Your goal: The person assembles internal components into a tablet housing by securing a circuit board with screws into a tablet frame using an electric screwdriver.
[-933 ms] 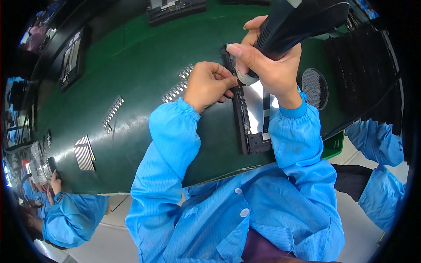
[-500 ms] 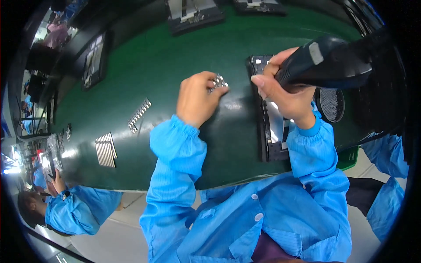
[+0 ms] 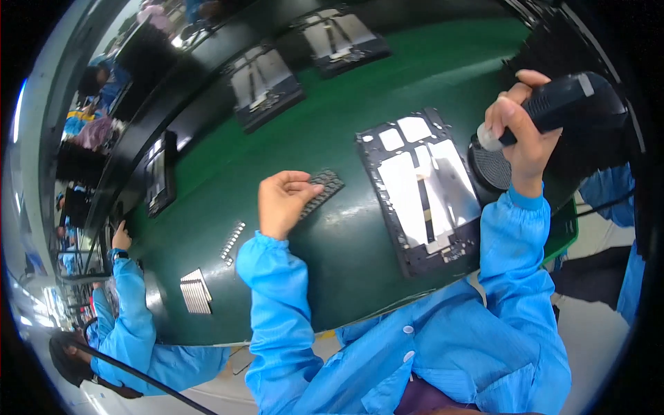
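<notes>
My left hand [image 3: 282,200] pinches a dark, bumpy strip of small parts [image 3: 329,185] between thumb and fingers, just above the green table. My right hand [image 3: 522,128] is wrapped round a black power screwdriver [image 3: 570,104] with a whitish nose [image 3: 490,137]. That nose is over the edge of a round dark dish [image 3: 492,166] with a fine dotted surface. Between my hands lies an opened tablet-like device [image 3: 398,207], with a black frame and bright silvery-white panels. Neither hand touches it.
Left of my left hand lie a row of small shiny parts [image 3: 234,242] and a fan of pale strips [image 3: 196,294]. Similar opened devices stand at the far side [image 3: 266,86] and far left [image 3: 160,173]. A co-worker's blue sleeve [image 3: 135,297] reaches in at left.
My right hand has moved right with the screwdriver, from above the device to the round dish. The device now shows uncovered. My left hand still holds the strip, more of which shows.
</notes>
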Action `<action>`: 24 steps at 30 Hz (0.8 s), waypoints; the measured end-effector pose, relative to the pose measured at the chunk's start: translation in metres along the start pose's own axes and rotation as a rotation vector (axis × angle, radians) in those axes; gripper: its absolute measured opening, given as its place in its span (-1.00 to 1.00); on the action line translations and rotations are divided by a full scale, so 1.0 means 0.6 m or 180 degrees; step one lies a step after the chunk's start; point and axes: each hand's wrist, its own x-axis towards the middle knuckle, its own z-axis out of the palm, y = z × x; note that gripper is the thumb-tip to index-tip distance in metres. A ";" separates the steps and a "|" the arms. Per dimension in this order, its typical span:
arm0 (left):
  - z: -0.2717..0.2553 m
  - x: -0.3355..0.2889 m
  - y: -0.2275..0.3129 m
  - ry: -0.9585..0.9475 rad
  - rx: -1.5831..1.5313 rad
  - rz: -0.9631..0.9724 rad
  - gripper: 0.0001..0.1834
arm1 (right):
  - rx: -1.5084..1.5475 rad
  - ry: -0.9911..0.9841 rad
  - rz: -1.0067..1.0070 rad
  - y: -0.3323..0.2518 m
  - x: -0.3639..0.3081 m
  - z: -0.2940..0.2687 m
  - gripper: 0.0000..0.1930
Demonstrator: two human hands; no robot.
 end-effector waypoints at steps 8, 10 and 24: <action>-0.004 0.013 0.018 0.0161 0.1419 0.0293 -0.84 | -0.0230 0.0088 0.0272 0.028 0.000 -0.130 -0.69; 0.024 0.006 0.032 0.0288 0.1896 0.0435 -0.85 | -0.0151 0.0170 0.0329 0.035 -0.008 -0.142 -0.70; 0.131 -0.068 0.028 0.0279 -0.0142 0.0444 -0.83 | -0.0821 -0.0073 0.0218 0.051 -0.018 -0.174 -0.67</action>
